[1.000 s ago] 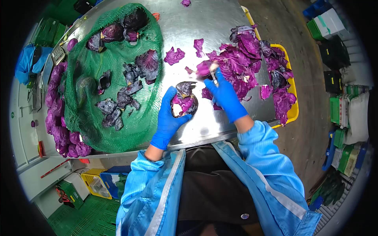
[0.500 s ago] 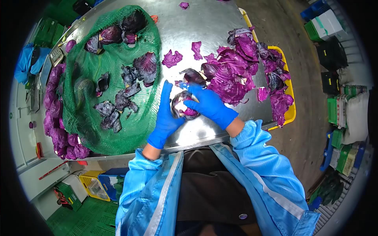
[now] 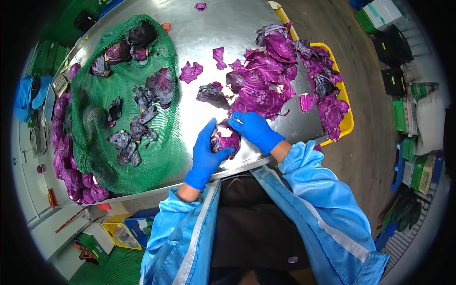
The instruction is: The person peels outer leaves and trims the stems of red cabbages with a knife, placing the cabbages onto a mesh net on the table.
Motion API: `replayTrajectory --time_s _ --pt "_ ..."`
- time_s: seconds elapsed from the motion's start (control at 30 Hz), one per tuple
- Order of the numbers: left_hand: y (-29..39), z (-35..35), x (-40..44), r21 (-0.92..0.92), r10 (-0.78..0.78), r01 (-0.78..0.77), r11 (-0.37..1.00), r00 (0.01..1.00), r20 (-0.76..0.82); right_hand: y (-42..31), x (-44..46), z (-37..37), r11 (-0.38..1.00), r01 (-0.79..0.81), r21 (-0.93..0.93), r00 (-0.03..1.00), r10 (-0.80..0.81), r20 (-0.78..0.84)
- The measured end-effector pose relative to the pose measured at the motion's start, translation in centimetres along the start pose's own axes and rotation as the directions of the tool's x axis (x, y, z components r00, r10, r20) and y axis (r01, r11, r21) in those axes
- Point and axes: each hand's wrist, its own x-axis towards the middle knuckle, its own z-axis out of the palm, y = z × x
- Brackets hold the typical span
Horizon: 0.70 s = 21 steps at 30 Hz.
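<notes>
My left hand [image 3: 207, 153] in a blue glove is wrapped round the left side of a red cabbage [image 3: 225, 141], its thumb across the near side. The cabbage sits low over the table with its pale cut stem end facing up. My right hand [image 3: 256, 130], gloved in blue too, is closed at the cabbage's upper right. Between its fingers shows a thin metallic strip, apparently a small knife [image 3: 236, 119], mostly hidden. Just beyond the hands lies a dark outer leaf [image 3: 213, 96], beside a heap of purple cabbage leaves [image 3: 263, 88].
A green mesh sack [image 3: 156, 164] with dark leaves and cabbages covers the table's left side. Several trimmed cabbages [image 3: 71, 178] line the left edge. A yellow crate [image 3: 348, 121] with leaves stands off the right edge. Loose leaf pieces [image 3: 191, 72] lie on the metal table [image 3: 190, 28].
My right hand has drawn its fingers back from the cabbage top, and the metallic strip now shows. The dark leaf near the cabbage now lies by the heap. The view has shifted slightly.
</notes>
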Motion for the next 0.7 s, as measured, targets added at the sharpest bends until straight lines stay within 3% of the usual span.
replayTrajectory --time_s 0.1,0.17,0.23,0.3,0.33,0.37,0.43,0.47,0.5,0.57,0.63,0.7 --pt "1.8 -0.4 -1.5 0.062 0.102 -0.106 0.992 0.993 0.067 3.5 -0.2 0.7 0.998 -0.058 -0.021 0.994 0.056 -0.099" --pt "2.1 -1.1 -2.4 0.14 0.257 -0.276 0.951 0.956 0.14 3.2 -1.1 0.2 0.968 -0.184 -0.172 0.983 0.185 -0.011" --pt "1.6 -1.3 -2.9 -0.049 0.179 -0.176 0.983 0.98 0.087 2.1 -2.4 -0.8 0.951 -0.214 -0.223 0.973 0.228 0.036" --pt "1.5 -1.2 -2.7 -0.398 0.06 -0.045 0.916 0.998 0.026 0.2 -3.4 -1.8 0.929 -0.231 -0.288 0.961 0.264 0.082" --pt "2.0 -1.5 -2.1 -0.354 0.099 -0.084 0.931 0.995 0.025 -1.6 -4.1 -1.9 1.0 -0.022 0.001 0.997 0.022 -0.076" --pt "2.5 -1.7 -1.3 -0.294 0.174 -0.159 0.943 0.984 0.026 -2.7 -4.2 -1.6 0.939 0.242 0.244 0.941 -0.166 -0.294" --pt "2.4 -2.6 0.5 -0.107 0.269 -0.259 0.96 0.958 0.094 -2.6 -3.0 -0.2 0.886 0.203 0.417 0.974 -0.226 0.004" --pt "1.9 -2.8 1.2 -0.012 0.292 -0.292 0.956 0.95 0.114 -1.7 -1.9 1.2 0.803 0.224 0.552 0.967 -0.253 -0.024" --pt "1.4 -3.0 1.5 0.034 0.293 -0.299 0.954 0.948 0.122 -1.0 -1.5 1.6 0.805 0.228 0.548 0.966 -0.258 -0.024" --pt "0.6 -3.1 0.6 0.141 0.217 -0.217 0.966 0.976 0.018 0.3 -1.0 2.2 0.86 -0.035 0.51 0.991 -0.034 0.126" --pt "2.9 -1.9 -0.4 0.489 0.196 -0.153 0.859 0.98 -0.039 -0.7 -1.6 2.5 0.885 -0.058 0.462 0.992 0.001 0.122" --pt "2.1 -1.1 -0.3 0.521 0.134 -0.031 0.853 0.978 -0.161 -0.8 -1.6 3.6 0.914 0.038 0.404 0.999 -0.04 -0.003"
